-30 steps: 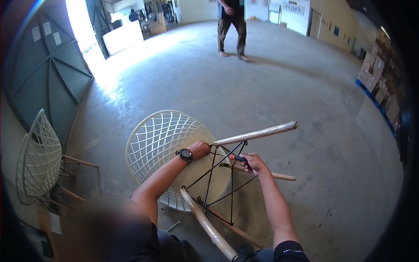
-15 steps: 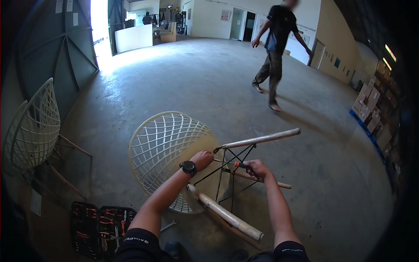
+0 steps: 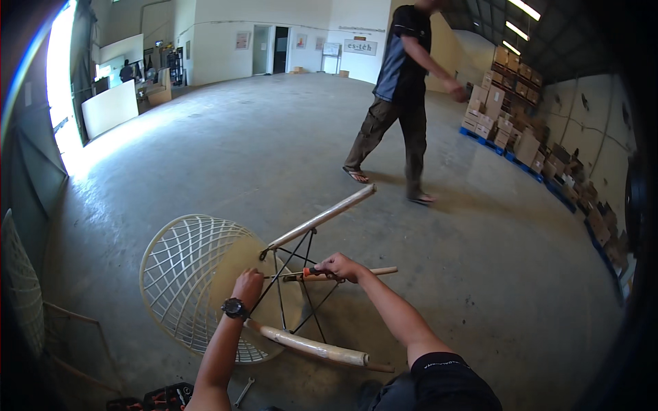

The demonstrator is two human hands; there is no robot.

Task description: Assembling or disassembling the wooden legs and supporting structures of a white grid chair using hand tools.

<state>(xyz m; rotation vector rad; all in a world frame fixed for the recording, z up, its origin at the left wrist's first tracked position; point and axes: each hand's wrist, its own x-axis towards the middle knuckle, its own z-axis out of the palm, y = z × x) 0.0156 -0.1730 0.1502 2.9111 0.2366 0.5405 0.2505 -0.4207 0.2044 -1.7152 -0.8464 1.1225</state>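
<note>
A cream lattice-shell chair point(image 3: 188, 274) lies on its side on the floor, its wooden legs point(image 3: 322, 219) and black metal rods pointing right. My right hand point(image 3: 340, 267) is closed round the red and black handle of a screwdriver point(image 3: 310, 272), held level among the rods. The shaft runs left toward the flat underside of the seat point(image 3: 236, 264). My left hand point(image 3: 250, 284), a black watch on its wrist, is closed against that underside by the screwdriver's tip. Whatever its fingers pinch is hidden.
A wrench point(image 3: 245, 392) and an open tool case point(image 3: 154, 399) lie at the lower left. Another lattice chair point(image 3: 24, 288) stands at the left edge. Beyond the legs a person point(image 3: 401, 89) walks past. Boxes point(image 3: 500, 103) on blue pallets line the right wall.
My view has turned right, so the chair and both hands appear farther left. The walking person has come nearer. Both hands stay at the chair, the right one still gripping the screwdriver.
</note>
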